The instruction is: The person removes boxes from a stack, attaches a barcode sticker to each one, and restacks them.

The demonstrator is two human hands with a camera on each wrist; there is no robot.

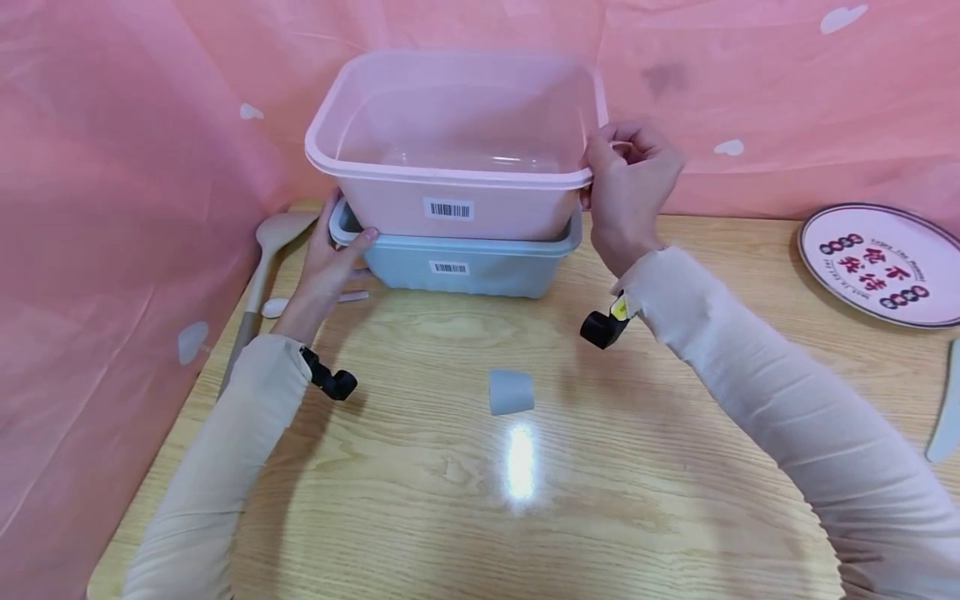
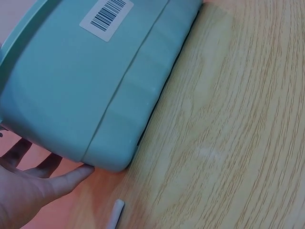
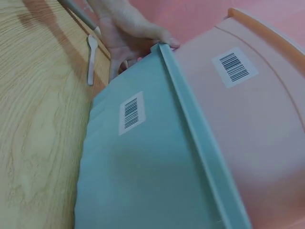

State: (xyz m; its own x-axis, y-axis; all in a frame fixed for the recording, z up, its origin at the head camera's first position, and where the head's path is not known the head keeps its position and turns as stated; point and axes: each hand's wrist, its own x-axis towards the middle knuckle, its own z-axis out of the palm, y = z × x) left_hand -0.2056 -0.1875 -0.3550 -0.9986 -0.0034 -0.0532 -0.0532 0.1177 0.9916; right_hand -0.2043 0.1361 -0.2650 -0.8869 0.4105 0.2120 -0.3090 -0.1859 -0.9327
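From the head view, a pink plastic tub (image 1: 457, 142) sits nested in a grey-blue plastic tub (image 1: 465, 262) at the far side of the wooden worktop (image 1: 525, 500), close to the pink backdrop sheet (image 1: 112, 167). The right hand (image 1: 626, 187) curls its fingers over the right rim of the pink tub and grips it. The left hand (image 1: 330, 262) holds the left end of the grey-blue tub, thumb hooked on its rim. Each tub carries a barcode label on its near wall. To the left of the tubs lie a large beige spoon (image 1: 262, 267) and a small white spoon (image 1: 300, 304), partly hidden by the left hand. A small grey cup (image 1: 511, 392) lies on its side in the middle of the worktop, well apart from both tubs. At the far right sits a pink plate (image 1: 881, 262) with printed characters, and a pale utensil (image 1: 947, 408) shows at the right edge.

The left wrist view shows the grey-blue tub (image 2: 81, 81) up close, its barcode label (image 2: 106, 16) at the top. The fingers (image 2: 66, 179) touch its lower corner, and the white spoon handle (image 2: 114, 214) lies just beside them.

The right wrist view looks along both tubs: grey-blue tub (image 3: 138, 167) below, pink tub (image 3: 252, 119) nested in it. At the far end the left hand (image 3: 126, 31) grips the grey-blue rim, with the small white spoon (image 3: 91, 57) near it.
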